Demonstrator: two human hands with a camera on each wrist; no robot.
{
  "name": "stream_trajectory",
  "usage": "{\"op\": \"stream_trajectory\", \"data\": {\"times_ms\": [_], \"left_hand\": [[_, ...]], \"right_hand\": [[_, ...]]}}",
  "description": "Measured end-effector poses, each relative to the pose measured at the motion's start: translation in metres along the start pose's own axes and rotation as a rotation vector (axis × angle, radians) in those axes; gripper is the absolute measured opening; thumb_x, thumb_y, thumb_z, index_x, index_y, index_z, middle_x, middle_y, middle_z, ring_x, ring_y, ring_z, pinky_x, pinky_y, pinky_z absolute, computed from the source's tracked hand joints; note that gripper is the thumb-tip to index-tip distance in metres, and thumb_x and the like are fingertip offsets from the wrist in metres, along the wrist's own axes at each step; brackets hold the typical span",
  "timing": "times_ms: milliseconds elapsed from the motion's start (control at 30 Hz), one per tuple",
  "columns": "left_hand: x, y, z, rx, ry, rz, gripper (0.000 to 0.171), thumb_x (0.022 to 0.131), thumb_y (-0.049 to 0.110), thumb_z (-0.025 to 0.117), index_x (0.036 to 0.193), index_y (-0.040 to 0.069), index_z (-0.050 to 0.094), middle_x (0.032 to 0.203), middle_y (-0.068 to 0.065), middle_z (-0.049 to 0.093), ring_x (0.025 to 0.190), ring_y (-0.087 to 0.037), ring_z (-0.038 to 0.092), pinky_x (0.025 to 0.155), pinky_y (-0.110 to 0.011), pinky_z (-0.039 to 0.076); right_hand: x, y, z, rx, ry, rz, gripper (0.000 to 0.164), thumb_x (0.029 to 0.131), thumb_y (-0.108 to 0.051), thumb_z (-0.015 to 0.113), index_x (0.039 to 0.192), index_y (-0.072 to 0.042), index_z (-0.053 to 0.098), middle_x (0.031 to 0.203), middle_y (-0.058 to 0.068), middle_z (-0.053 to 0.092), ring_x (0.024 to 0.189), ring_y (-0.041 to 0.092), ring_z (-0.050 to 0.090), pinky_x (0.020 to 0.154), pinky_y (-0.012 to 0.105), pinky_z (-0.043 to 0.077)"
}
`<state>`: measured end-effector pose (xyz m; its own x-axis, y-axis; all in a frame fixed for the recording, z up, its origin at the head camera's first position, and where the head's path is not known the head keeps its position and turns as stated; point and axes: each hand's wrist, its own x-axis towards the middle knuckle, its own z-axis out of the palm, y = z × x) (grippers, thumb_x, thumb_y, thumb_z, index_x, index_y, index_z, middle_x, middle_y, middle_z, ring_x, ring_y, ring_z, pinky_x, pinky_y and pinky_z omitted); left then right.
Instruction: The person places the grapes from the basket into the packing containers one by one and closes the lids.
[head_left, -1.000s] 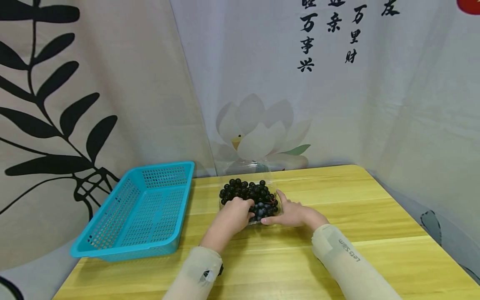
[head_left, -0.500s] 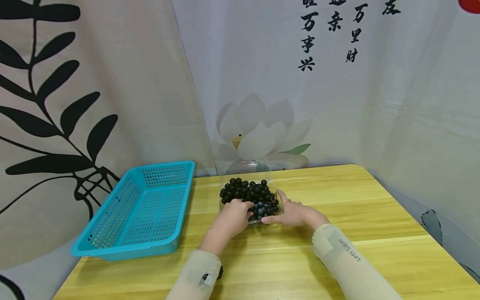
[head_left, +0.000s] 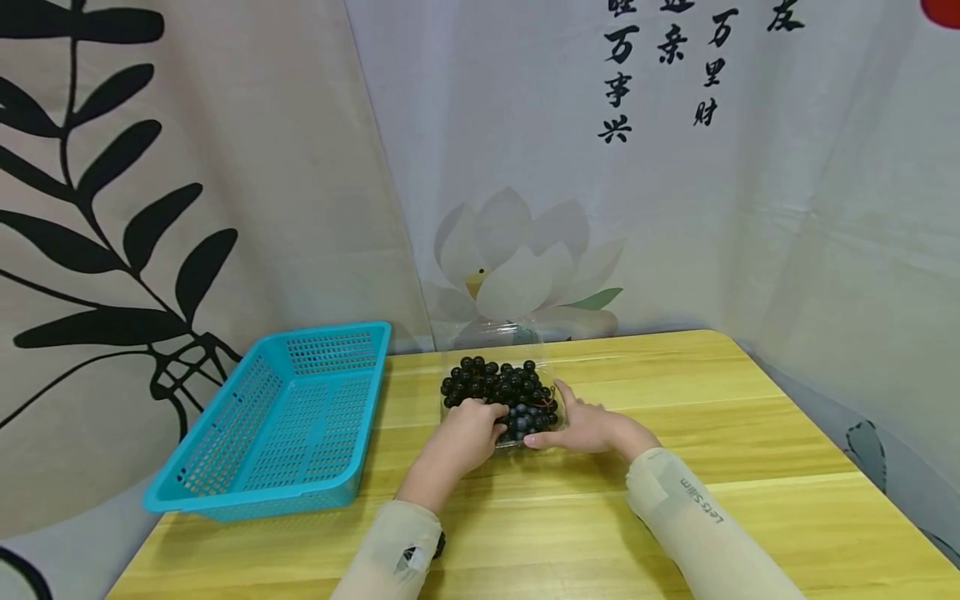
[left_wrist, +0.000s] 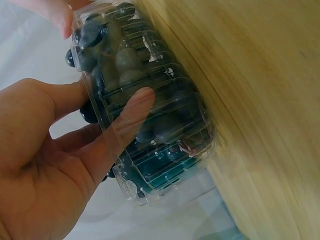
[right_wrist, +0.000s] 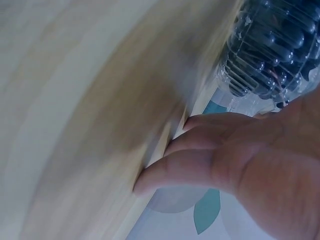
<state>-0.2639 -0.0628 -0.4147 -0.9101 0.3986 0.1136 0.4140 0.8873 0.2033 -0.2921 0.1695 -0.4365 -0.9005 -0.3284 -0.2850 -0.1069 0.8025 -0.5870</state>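
A bunch of black grapes (head_left: 491,379) lies in a clear plastic box (left_wrist: 172,75) with its lid raised at the back. My left hand (head_left: 467,429) reaches over the near rim, thumb and fingers bent around grapes just inside. In the left wrist view one finger (left_wrist: 142,102) shows across the ribbed wall; which side of it cannot be told. My right hand (head_left: 588,425) spans the box's right side, thumb by the near corner and index finger along the side. In the right wrist view its other fingers (right_wrist: 175,170) stretch out to the tabletop beside the box.
A blue perforated basket (head_left: 356,467) stands left of the box at the edge of the wooden table (head_left: 720,400). A white printed curtain (head_left: 510,125) hangs behind the table.
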Motion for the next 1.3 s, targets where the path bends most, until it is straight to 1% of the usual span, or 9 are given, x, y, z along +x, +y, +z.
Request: {"op": "stream_trajectory", "data": {"times_ms": [167,267,333,533,733,900,1200,1267,1300], "left_hand": [[-0.0002,0.0001,-0.0007,-0.036,-0.031,-0.028,0.034,0.106,0.019,0.068,0.139,0.014,0.071,0.132,-0.014,0.074,0.105,-0.031,0.075,0.073,-0.034,0.06],[-0.0003,0.0,-0.0011,-0.042,-0.037,-0.036,0.035,0.105,0.019,0.07,0.14,0.015,0.071,0.134,-0.014,0.074,0.11,-0.032,0.074,0.075,-0.035,0.062],[-0.0006,-0.0002,-0.0013,-0.045,-0.035,-0.039,0.036,0.104,0.02,0.07,0.14,0.016,0.071,0.135,-0.013,0.074,0.115,-0.033,0.073,0.079,-0.037,0.063],[-0.0008,-0.0025,-0.0016,-0.068,-0.045,-0.039,0.037,0.104,0.018,0.07,0.141,0.016,0.07,0.138,-0.013,0.072,0.129,-0.035,0.068,0.093,-0.044,0.064],[-0.0011,-0.0043,-0.002,-0.094,-0.067,-0.054,0.039,0.104,0.019,0.07,0.143,0.016,0.069,0.143,-0.016,0.069,0.134,-0.037,0.065,0.095,-0.044,0.063],[-0.0011,-0.0043,-0.0016,-0.087,-0.07,-0.063,0.039,0.105,0.021,0.069,0.144,0.017,0.068,0.145,-0.019,0.067,0.134,-0.038,0.065,0.1,-0.049,0.061],[-0.0022,-0.0033,-0.0067,-0.028,-0.07,-0.044,0.044,0.104,0.025,0.071,0.147,0.018,0.065,0.147,-0.02,0.064,0.125,-0.037,0.07,0.101,-0.05,0.061],[-0.0027,-0.0052,-0.0079,-0.034,-0.069,-0.029,0.048,0.103,0.027,0.072,0.149,0.018,0.062,0.149,-0.02,0.062,0.124,-0.037,0.07,0.102,-0.052,0.061],[-0.0033,-0.0068,-0.0083,-0.046,-0.071,-0.022,0.05,0.103,0.027,0.072,0.151,0.018,0.061,0.15,-0.02,0.061,0.124,-0.038,0.07,0.102,-0.052,0.06]], "right_hand": [[-0.0018,0.0005,-0.0017,0.006,-0.013,-0.011,0.138,0.082,-0.085,0.068,0.171,-0.02,-0.015,0.168,0.031,0.036,0.155,0.067,0.013,0.125,0.08,0.013],[-0.0028,0.0012,-0.0031,0.005,-0.028,-0.015,0.137,0.083,-0.085,0.067,0.171,-0.02,-0.016,0.164,0.03,0.043,0.156,0.065,0.017,0.126,0.079,0.015],[-0.003,0.0019,-0.004,0.002,-0.033,-0.013,0.136,0.084,-0.085,0.067,0.171,-0.021,-0.016,0.163,0.03,0.045,0.156,0.064,0.019,0.126,0.078,0.017],[-0.0027,0.0031,-0.0047,-0.009,-0.037,-0.002,0.135,0.084,-0.085,0.066,0.171,-0.022,-0.016,0.165,0.03,0.042,0.156,0.065,0.018,0.125,0.078,0.02],[-0.0025,0.0031,-0.003,-0.008,-0.04,0.0,0.133,0.085,-0.085,0.065,0.172,-0.022,-0.014,0.167,0.032,0.035,0.156,0.065,0.017,0.125,0.079,0.019],[-0.0028,0.0031,-0.0022,-0.012,-0.037,0.005,0.133,0.085,-0.085,0.065,0.172,-0.022,-0.013,0.167,0.034,0.036,0.156,0.065,0.019,0.124,0.079,0.021],[-0.0038,0.0004,-0.004,-0.022,-0.042,0.0,0.134,0.085,-0.086,0.064,0.171,-0.02,-0.015,0.166,0.032,0.039,0.155,0.064,0.022,0.124,0.078,0.021],[-0.0046,-0.0008,-0.0056,-0.027,-0.044,-0.004,0.135,0.085,-0.086,0.064,0.171,-0.019,-0.016,0.164,0.031,0.043,0.154,0.063,0.027,0.124,0.077,0.024],[-0.0053,-0.0009,-0.0066,-0.03,-0.049,-0.006,0.135,0.085,-0.085,0.064,0.171,-0.019,-0.016,0.161,0.031,0.047,0.152,0.061,0.034,0.123,0.076,0.027]]}}
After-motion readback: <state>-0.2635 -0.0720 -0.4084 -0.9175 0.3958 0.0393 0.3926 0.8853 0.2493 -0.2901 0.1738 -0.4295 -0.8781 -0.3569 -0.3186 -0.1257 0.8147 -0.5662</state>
